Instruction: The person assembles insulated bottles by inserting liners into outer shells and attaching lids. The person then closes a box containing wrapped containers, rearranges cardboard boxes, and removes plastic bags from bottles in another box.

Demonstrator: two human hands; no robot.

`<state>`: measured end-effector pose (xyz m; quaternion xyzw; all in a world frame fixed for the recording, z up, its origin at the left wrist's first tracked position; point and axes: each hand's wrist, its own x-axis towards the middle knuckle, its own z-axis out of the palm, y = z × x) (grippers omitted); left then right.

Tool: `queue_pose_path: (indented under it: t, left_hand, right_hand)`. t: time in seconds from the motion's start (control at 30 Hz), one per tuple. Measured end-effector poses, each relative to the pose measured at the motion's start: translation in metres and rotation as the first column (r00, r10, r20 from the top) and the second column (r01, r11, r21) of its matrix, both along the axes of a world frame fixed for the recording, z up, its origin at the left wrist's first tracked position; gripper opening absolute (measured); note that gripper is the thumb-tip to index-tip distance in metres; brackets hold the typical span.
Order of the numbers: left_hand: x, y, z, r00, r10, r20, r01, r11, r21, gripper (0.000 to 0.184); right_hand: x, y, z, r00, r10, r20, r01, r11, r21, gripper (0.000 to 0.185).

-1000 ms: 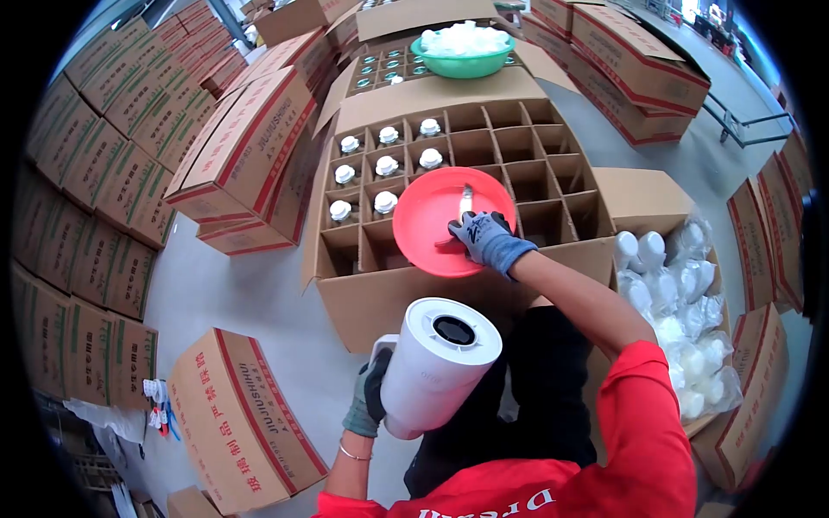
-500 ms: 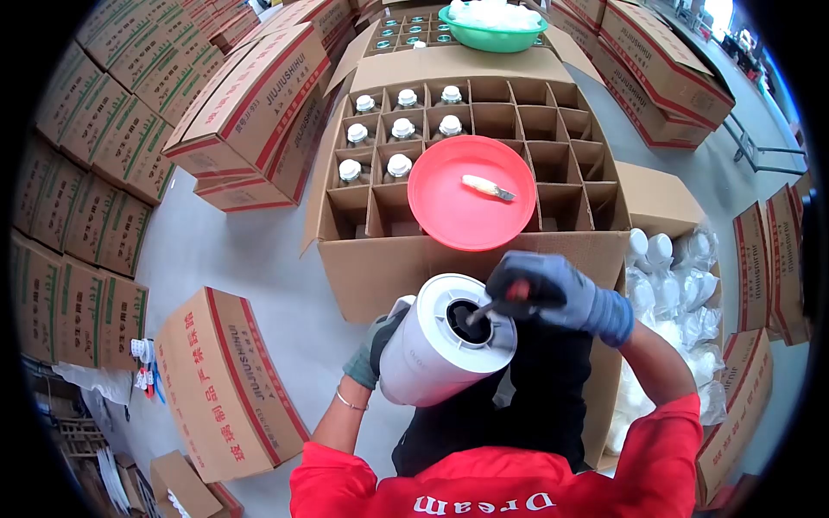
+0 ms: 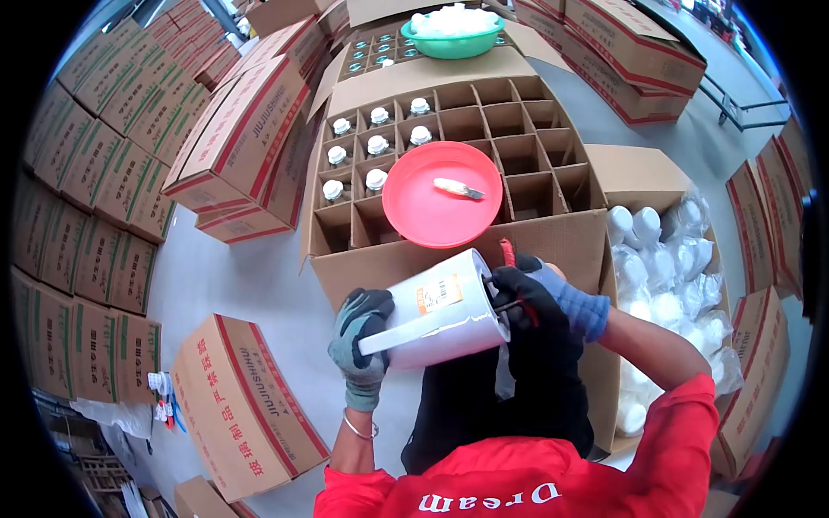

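Note:
A white cylinder [image 3: 427,332] with an orange label and a handle lies tilted on its side in front of me. My left hand [image 3: 361,335], in a grey-green glove, grips its closed end. At the open end, my right hand [image 3: 537,293], in a grey-blue and black glove, is closed on a red-handled tool [image 3: 508,254] whose metal part meets the rim opening. Beyond them a red basin [image 3: 414,207] rests on the divided carton [image 3: 561,224], with a light-handled blade [image 3: 458,188] in it. White-capped bottles [image 3: 377,145] stand in cells left of the basin.
A green bowl [image 3: 453,45] of white items sits on a farther carton. To the right is an open box of plastic-wrapped white pieces [image 3: 669,306]. A closed carton [image 3: 246,406] stands on the floor at left, and stacked cartons [image 3: 95,233] line the left side.
My right hand has left the basin and brought the red-handled tool to the cylinder's opening. The cylinder has tipped from near upright onto its side, turning its label and handle into view.

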<state>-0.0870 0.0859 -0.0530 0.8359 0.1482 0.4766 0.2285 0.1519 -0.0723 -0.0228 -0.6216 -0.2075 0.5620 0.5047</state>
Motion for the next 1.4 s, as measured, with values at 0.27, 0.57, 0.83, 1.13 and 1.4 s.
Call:
queue_pose_path:
  t: [0.27, 0.57, 0.83, 1.13, 1.4]
  left_hand:
    - [-0.007, 0.026, -0.042, 0.981, -0.061, -0.182, -0.067, 0.781, -0.621, 0.024]
    - [-0.013, 0.025, -0.055, 0.987, -0.052, -0.15, -0.067, 0.722, -0.688, 0.018]
    - [-0.024, 0.036, -0.041, 0.979, -0.195, -0.059, 0.144, 0.864, -0.483, 0.018]
    - [0.037, 0.017, 0.086, 0.298, -0.687, -0.663, 0.816, 0.544, -0.198, 0.044]
    - [-0.05, 0.031, 0.008, 0.969, 0.174, 0.174, -0.09, 0.908, -0.409, 0.034]
  right_hand:
    - [0.02, -0.012, 0.036, 0.519, -0.051, 0.853, -0.611, 0.675, 0.413, 0.035]
    - [0.006, -0.004, 0.005, 0.364, 0.071, 0.929, -0.653, 0.73, 0.2, 0.049]
    - [0.046, 0.0, 0.022, 0.659, 0.145, 0.738, -0.63, 0.643, 0.436, 0.031]
    - [0.091, 0.129, -0.091, -0.075, -0.072, 0.995, -0.419, 0.907, 0.034, 0.033]
    - [-0.017, 0.024, -0.143, 0.311, 0.435, 0.845, -0.644, 0.751, -0.149, 0.051]
